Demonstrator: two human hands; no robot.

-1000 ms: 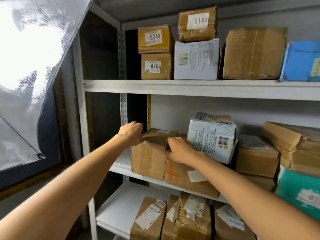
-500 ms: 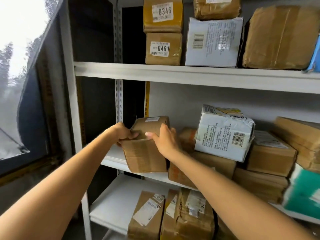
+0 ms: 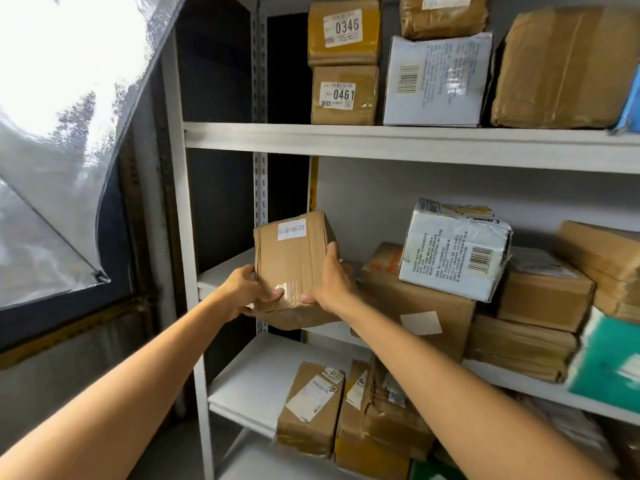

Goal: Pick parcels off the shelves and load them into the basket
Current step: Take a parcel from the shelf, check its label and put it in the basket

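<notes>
A brown cardboard parcel (image 3: 292,258) with a small white label on top is lifted clear of the middle shelf (image 3: 221,275) at its left end, tilted toward me. My left hand (image 3: 244,292) grips its lower left corner, thumb on the front face. My right hand (image 3: 329,282) holds its right side, fingers curled round the edge. No basket is in view.
White metal shelving (image 3: 381,142) holds many parcels: boxes marked 0346 (image 3: 343,29) and 0461 (image 3: 343,95) above, a white printed box (image 3: 453,247) on brown ones to the right, several more parcels (image 3: 311,407) on the lower shelf. A window (image 3: 59,133) is at the left.
Both hands have pulled the brown parcel off the middle shelf, raised it and tilted it toward me. The hands shifted from its top to its sides.
</notes>
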